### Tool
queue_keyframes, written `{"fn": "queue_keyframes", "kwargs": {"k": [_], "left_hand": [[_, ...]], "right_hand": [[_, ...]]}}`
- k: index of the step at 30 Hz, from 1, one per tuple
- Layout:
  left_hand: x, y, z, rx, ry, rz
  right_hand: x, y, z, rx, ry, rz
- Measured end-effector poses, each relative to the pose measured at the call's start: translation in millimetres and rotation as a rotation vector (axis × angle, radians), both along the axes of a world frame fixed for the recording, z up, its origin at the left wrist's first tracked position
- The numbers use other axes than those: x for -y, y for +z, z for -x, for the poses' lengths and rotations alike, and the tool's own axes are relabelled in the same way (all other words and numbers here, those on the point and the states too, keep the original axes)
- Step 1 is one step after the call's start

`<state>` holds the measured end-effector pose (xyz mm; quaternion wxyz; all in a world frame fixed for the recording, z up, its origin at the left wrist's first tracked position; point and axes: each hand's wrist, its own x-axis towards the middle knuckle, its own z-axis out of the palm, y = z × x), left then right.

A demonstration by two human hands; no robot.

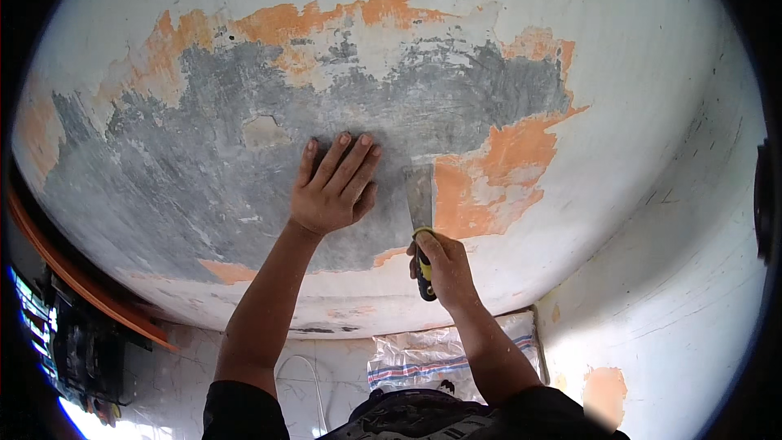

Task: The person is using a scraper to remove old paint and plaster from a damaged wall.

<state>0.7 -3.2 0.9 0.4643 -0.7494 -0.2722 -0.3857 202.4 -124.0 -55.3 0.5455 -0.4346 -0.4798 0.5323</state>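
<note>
In front of me is a wall (220, 163) with a wide patch stripped to grey, edged by orange and white paint remnants. My left hand (334, 187) lies flat on the grey area, its fingers stretched out and holding nothing. My right hand (450, 269) grips a scraper (420, 195) by its black and yellow handle. The broad metal blade points up, and its edge meets the wall where grey borders a patch of orange paint (464, 195). A small pale flake-shaped spot (265, 132) shows up and left of my left hand.
A side wall (684, 277) with scuffs rises at the right. Below lie a tiled floor (342, 375) and a crumpled white sheet with red and blue stripes (415, 358). An orange-brown frame edge (81, 277) curves along the left. A pale cable (314, 383) runs near my left arm.
</note>
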Motion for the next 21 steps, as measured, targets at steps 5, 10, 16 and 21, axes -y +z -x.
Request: {"fn": "queue_keyframes", "kwargs": {"k": [5,10,16,21], "left_hand": [[0.0,-1.2,3.9,0.001,0.014,-0.006],[-0.2,-0.9,1.7,-0.01,0.025,-0.013],[0.7,0.5,2.6,-0.045,0.011,-0.016],[1.2,0.1,3.4,-0.004,0.014,0.003]], "right_hand": [[-15.5,25.8,6.6,-0.002,0.013,-0.149],[-1.2,-22.4,0.1,0.039,-0.039,-0.031],[-3.6,11.1,5.8,-0.061,0.003,-0.065],[-16.0,13.8,7.7,-0.035,-0.035,-0.152]]}}
